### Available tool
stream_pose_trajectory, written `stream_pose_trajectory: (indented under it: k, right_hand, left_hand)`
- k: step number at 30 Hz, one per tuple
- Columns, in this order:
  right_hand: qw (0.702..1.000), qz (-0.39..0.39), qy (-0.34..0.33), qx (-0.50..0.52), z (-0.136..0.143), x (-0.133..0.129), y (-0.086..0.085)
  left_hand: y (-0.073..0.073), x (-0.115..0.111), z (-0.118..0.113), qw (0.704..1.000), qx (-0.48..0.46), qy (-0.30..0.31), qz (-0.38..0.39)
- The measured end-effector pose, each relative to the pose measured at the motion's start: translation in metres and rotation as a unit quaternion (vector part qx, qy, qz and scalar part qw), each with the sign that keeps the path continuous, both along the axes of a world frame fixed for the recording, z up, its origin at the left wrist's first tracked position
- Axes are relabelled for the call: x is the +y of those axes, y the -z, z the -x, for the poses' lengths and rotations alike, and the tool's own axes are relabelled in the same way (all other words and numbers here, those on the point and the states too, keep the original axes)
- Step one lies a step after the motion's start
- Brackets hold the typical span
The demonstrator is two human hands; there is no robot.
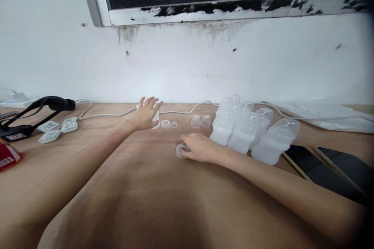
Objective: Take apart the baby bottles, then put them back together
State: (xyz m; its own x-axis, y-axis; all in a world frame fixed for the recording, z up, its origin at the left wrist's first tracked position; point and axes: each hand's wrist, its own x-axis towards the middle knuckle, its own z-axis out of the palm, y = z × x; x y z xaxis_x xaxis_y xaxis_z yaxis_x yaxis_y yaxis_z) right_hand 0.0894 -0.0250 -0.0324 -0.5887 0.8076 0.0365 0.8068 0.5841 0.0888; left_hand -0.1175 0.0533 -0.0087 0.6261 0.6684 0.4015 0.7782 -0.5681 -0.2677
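Observation:
My left hand [147,114] is open with its fingers spread, resting over a white bottle body [157,120] that it partly hides. Just right of it sit a whitish screw ring [165,124] and a clear bottle teat [174,124]. My right hand [199,146] is closed on a small translucent bottle cap [179,151] low over the tabletop; the fingers cover part of it. Two clear dome caps [195,121] stand side by side behind that hand. To its right is a cluster of baby bottles [242,126] with clear domed tops, some leaning.
A white cable [201,104] runs along the wall. At left lie a black headset strap [55,103], several white labelled packets [49,136] and a red box [7,155]. A plastic bag [324,116] and dark flat panels [304,161] lie at right on the wooden table [140,186].

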Motion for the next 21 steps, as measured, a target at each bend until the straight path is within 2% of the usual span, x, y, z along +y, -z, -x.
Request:
stream_pose_trajectory:
  k: [2, 3, 4, 7, 10, 12, 15, 18, 21]
  right_hand:
    - [1.000, -0.013, 0.009, 0.004, 0.004, 0.007, 0.004]
    - [1.000, -0.016, 0.008, 0.007, 0.007, 0.010, 0.005]
    - [1.000, -0.014, 0.008, 0.017, 0.009, 0.013, 0.005]
    - [0.997, 0.007, 0.009, 0.072, 0.013, 0.020, 0.007]
    - [0.994, 0.026, 0.008, 0.109, 0.011, 0.027, 0.011]
    - [0.992, 0.049, 0.020, 0.115, 0.007, 0.031, 0.012]
    - [0.990, 0.038, 0.083, 0.108, 0.001, 0.037, 0.007]
    - [0.988, -0.046, 0.128, 0.076, 0.004, 0.042, -0.006]
    - [0.984, -0.089, 0.155, 0.023, 0.015, 0.052, -0.016]
  left_hand:
    - [0.003, -0.020, -0.011, 0.993, -0.014, 0.102, 0.054]
    - [0.006, -0.029, -0.017, 0.985, -0.019, 0.141, 0.102]
    - [0.010, -0.037, -0.023, 0.975, -0.020, 0.155, 0.157]
    - [0.025, -0.049, -0.037, 0.956, -0.069, 0.110, 0.265]
    - [0.034, -0.043, -0.042, 0.942, -0.144, 0.080, 0.293]
    - [0.035, -0.037, -0.041, 0.935, -0.146, 0.080, 0.314]
    - [0.031, -0.030, -0.037, 0.944, -0.110, 0.073, 0.302]
    - [0.029, -0.025, -0.037, 0.970, -0.047, 0.074, 0.226]
    - [0.028, -0.023, -0.042, 0.984, 0.034, 0.079, 0.158]
